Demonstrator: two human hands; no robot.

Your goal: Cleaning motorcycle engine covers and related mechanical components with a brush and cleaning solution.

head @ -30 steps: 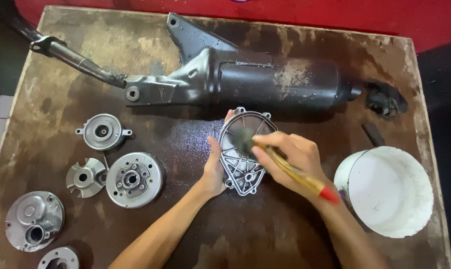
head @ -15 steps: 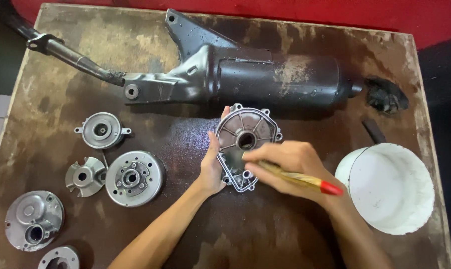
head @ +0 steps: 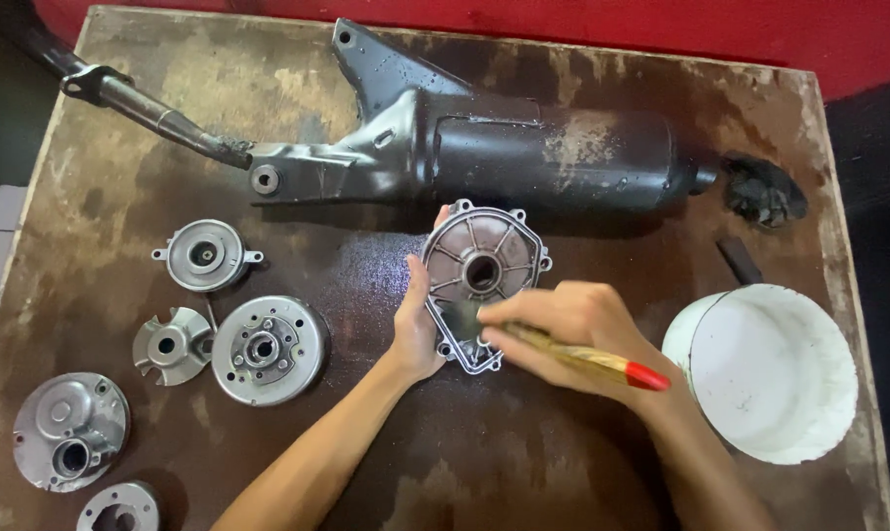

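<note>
A grey metal engine cover (head: 484, 270) with ribs and a round centre hole stands tilted on the stained wooden table (head: 563, 472), near its middle. My left hand (head: 415, 329) grips the cover's left edge and steadies it. My right hand (head: 573, 329) holds a paintbrush (head: 587, 359) with a wooden handle and red end. The bristles press on the cover's lower part, partly hidden by my fingers.
A long black exhaust muffler (head: 484, 147) lies across the back of the table. Several round metal engine parts (head: 268, 349) sit at the left. A white bucket (head: 769, 369) stands at the right, with a dark rag (head: 764, 192) behind it.
My right hand has drawn the brush from the cover's upper middle down to its lower edge. My left hand keeps hold of the cover.
</note>
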